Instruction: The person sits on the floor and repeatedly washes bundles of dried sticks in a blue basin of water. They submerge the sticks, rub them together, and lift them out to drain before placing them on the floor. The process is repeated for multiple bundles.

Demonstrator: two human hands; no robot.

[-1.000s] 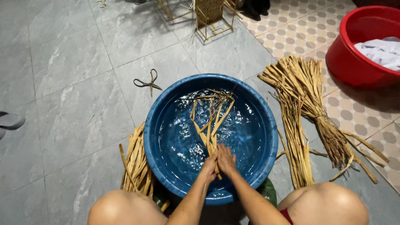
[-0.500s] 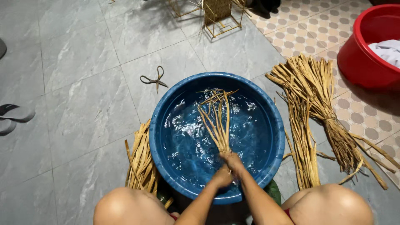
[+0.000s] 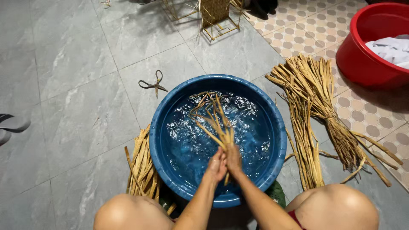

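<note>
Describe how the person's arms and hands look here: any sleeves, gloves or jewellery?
Both forearms are bare, with no sleeves in view. The left hand and right hand wear no gloves; no rings, watch or bracelets are visible. A bit of red clothing shows beside the right arm.

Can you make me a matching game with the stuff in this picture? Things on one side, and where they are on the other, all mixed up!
Things:
1. scissors
2. red tub
3. bunch of strips in both hands
4. big dry bundle

Places:
A. over the water in the blue basin
B. on the floor right of the basin
C. top right corner
D. on grey tiles, up-left of the basin

Pairs: 1-D, 2-C, 3-A, 4-B
</note>
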